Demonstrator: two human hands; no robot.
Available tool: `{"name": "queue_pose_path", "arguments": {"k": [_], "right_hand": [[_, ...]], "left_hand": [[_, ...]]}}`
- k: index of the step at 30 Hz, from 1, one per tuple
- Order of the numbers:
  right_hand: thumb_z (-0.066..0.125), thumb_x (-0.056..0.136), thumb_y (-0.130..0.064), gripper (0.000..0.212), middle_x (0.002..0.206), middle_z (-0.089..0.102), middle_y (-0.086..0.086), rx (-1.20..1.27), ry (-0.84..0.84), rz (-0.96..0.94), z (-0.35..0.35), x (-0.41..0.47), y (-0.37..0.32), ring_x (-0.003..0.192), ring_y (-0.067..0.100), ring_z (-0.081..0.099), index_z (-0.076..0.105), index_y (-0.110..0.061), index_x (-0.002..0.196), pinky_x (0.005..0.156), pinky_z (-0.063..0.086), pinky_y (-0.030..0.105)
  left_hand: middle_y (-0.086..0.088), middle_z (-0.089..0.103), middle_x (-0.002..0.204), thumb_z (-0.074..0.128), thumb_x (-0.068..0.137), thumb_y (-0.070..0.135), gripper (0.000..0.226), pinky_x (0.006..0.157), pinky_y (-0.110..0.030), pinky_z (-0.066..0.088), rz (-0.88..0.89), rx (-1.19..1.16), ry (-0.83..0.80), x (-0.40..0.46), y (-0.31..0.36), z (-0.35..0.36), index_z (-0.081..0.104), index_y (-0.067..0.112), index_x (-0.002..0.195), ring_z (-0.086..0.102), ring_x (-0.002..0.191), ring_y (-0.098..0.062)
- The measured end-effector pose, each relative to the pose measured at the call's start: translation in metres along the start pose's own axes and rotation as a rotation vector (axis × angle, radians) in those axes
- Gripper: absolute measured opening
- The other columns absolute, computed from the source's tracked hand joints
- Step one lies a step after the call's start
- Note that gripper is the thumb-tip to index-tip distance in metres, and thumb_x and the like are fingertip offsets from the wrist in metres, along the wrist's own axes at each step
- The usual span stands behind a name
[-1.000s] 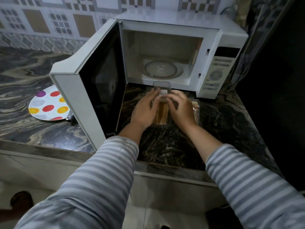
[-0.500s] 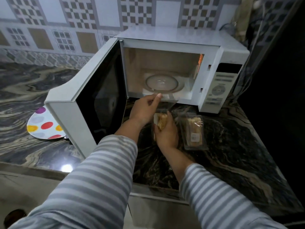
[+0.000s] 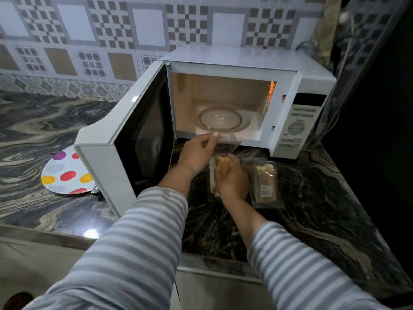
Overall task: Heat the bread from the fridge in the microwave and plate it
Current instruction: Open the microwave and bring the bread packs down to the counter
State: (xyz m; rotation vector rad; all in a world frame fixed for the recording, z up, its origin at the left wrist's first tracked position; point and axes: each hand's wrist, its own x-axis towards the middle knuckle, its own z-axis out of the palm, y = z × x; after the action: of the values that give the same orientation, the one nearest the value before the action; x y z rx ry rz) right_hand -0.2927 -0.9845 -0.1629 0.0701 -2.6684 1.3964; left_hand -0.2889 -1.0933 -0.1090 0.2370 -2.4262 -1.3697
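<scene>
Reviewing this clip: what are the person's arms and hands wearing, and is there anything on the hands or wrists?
Both arms are in long sleeves with horizontal grey and white stripes, the left sleeve and the right sleeve alike, ending just short of the wrists. The left hand and right hand are bare: no gloves, and no rings, watch or bracelet can be seen.

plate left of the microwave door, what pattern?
White plate with large dots in purple, red, orange, yellow and grey; head view.
</scene>
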Motion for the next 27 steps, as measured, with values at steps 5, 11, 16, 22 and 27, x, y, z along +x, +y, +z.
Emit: {"name": "queue_pose_path", "arguments": {"k": [5,11,16,22,27], "right_hand": [[0.067,0.085,-0.022,0.049,0.118,0.064,-0.003,0.163,-0.011,0.005,-0.027,-0.010,-0.001,0.109,0.016,0.059,0.052,-0.026,0.131,0.086,0.043,0.023],[0.072,0.081,-0.032,0.049,0.119,0.064,-0.001,0.118,0.099,-0.065,-0.074,-0.028,0.012,0.108,0.018,0.060,0.056,-0.025,0.127,0.092,0.048,0.031],[0.072,0.081,-0.028,0.051,0.115,0.066,-0.003,0.133,0.195,-0.066,-0.117,-0.029,0.009,0.103,0.013,0.063,0.055,-0.024,0.128,0.087,0.048,0.023],[0.071,0.081,-0.030,0.051,0.106,0.063,-0.008,0.113,0.233,-0.081,-0.137,-0.005,-0.006,0.093,0.011,0.062,0.053,-0.028,0.129,0.075,0.049,0.024],[0.072,0.081,-0.025,0.051,0.114,0.064,-0.003,0.149,0.166,-0.110,-0.119,0.034,-0.023,0.099,0.013,0.061,0.054,-0.023,0.129,0.082,0.049,0.025]], "left_hand": [[0.002,0.064,0.123,0.040,0.097,0.050,0.042,0.088,-0.023,0.039,-0.011,0.004,-0.017,-0.002,0.006,-0.001,0.065,0.025,0.121,0.056,0.115,-0.011],[-0.001,0.059,0.131,0.038,0.099,0.046,0.045,0.092,-0.021,0.035,-0.023,-0.011,-0.061,-0.013,0.007,0.003,0.059,0.021,0.130,0.052,0.122,-0.016],[0.001,0.056,0.131,0.046,0.099,0.031,0.034,0.095,-0.015,0.031,0.048,-0.021,0.005,-0.037,-0.009,0.016,0.060,0.012,0.124,0.050,0.120,-0.011],[-0.003,0.043,0.147,0.052,0.096,0.023,0.038,0.112,-0.024,0.025,0.072,0.051,0.017,-0.063,-0.037,0.032,0.052,0.018,0.134,0.037,0.137,-0.017],[0.004,0.039,0.149,0.057,0.092,0.034,0.058,0.107,-0.022,0.026,0.097,0.210,0.015,-0.071,-0.054,0.040,0.035,0.023,0.144,0.038,0.135,-0.014]]}}
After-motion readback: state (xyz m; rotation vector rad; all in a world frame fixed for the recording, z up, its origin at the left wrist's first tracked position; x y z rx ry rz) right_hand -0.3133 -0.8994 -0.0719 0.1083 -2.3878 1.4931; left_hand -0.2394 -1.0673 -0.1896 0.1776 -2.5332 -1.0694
